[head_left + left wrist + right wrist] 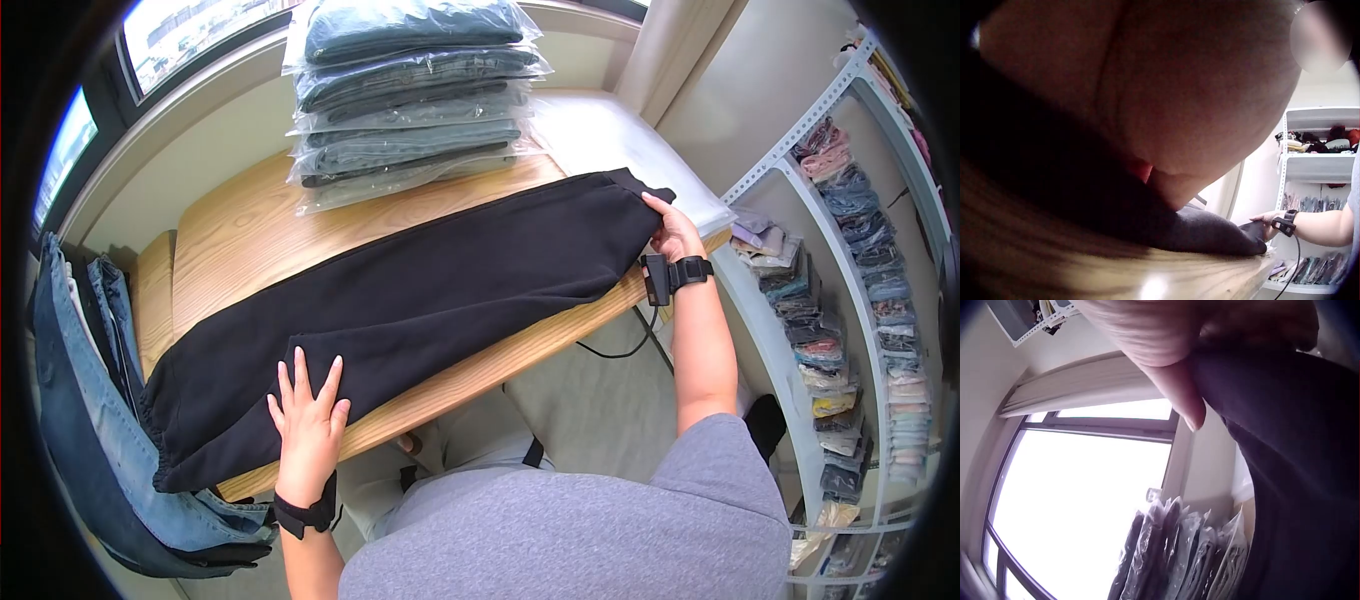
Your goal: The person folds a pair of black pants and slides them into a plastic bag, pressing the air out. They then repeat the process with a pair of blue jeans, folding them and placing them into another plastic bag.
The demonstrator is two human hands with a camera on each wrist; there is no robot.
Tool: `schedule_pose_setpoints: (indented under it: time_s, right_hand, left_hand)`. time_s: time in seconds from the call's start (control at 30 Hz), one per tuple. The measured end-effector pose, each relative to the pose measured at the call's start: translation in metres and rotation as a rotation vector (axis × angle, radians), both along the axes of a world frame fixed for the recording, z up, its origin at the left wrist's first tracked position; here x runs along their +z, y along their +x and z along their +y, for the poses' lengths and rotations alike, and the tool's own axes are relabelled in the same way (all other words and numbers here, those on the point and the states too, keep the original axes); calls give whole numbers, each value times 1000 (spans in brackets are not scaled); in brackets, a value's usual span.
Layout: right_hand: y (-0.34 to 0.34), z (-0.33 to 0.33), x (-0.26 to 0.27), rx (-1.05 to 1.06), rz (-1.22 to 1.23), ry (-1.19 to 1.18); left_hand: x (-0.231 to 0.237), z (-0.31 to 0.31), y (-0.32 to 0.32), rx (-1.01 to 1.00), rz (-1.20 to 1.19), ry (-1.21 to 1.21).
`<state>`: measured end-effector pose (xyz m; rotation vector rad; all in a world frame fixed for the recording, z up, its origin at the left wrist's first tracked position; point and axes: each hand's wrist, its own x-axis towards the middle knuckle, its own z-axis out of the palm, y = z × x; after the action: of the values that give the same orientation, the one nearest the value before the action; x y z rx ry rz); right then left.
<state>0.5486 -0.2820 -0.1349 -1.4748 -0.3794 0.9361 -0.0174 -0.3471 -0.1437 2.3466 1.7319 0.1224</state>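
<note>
A pair of black trousers (430, 270), folded lengthwise, lies slantwise over the wooden table (235, 225). Its gathered cuffs (160, 440) are at the left end, its waist end at the right. My left hand (310, 420) rests with spread fingers on the lower leg, near the table's front edge. At the waist end, my right hand (678, 232) grips the corner of the cloth, thumb on top and the other fingers mostly hidden. In the right wrist view the thumb (1179, 394) lies along the dark cloth's edge. The left palm (1197, 94) fills much of the left wrist view.
Behind the trousers stands a stack of bagged jeans (415, 100). Clear plastic bags (630, 150) lie at the table's back right. More jeans (90, 400) hang off the left end. Shelves of folded clothes (860, 230) stand at right. A cable (620, 352) hangs from the right wrist.
</note>
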Motion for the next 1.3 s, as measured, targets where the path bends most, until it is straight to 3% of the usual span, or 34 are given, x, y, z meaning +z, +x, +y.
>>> schedule_pose_setpoints:
  time_s: [0.07,0.13,0.2,0.27,0.33,0.4,0.47,0.53,0.6,0.73,0.87,0.97,1.07,1.17,1.27,1.3]
  right_hand:
    - [-23,2,17,32,16,-43]
    - [-35,7,17,193,10,80]
    - [-38,10,19,137,62,28]
    - [-41,18,19,151,137,197]
    - [-70,18,38,188,-74,368]
    - [-140,7,72,184,-358,525]
    - [-205,1,83,221,-450,567]
    - [-266,-11,80,293,-840,390]
    - [-328,-15,56,332,-1312,623]
    - [-404,-37,-30,821,-1589,336]
    - [-413,-37,-43,841,-1665,260]
    - [-410,-27,-29,787,-1315,341]
    - [-418,-22,-19,699,-1369,442]
    - [-426,-31,-40,905,-1558,307]
    - [-421,-26,-40,943,-1500,317]
    - [-419,-26,-34,954,-1365,313]
  left_hand:
    - [-4,1,-1,-3,-6,24]
    - [-6,0,-2,-8,-12,39]
    - [-5,0,-2,2,-7,20]
    - [-8,1,-3,-8,0,41]
    - [-10,1,-4,-14,7,67]
    - [-12,0,-5,-22,9,86]
    - [-12,1,-6,-13,2,78]
    - [-13,1,-6,-7,-3,74]
    - [-15,1,-7,-10,-21,84]
    - [-19,2,-11,-25,-38,87]
    - [-23,3,-11,-20,-18,117]
    - [-26,1,-11,-21,-71,201]
    - [-23,1,-10,-16,-112,193]
    - [-24,1,-11,-18,-90,151]
    - [-23,1,-12,-21,-84,161]
    - [-25,1,-12,-19,-105,179]
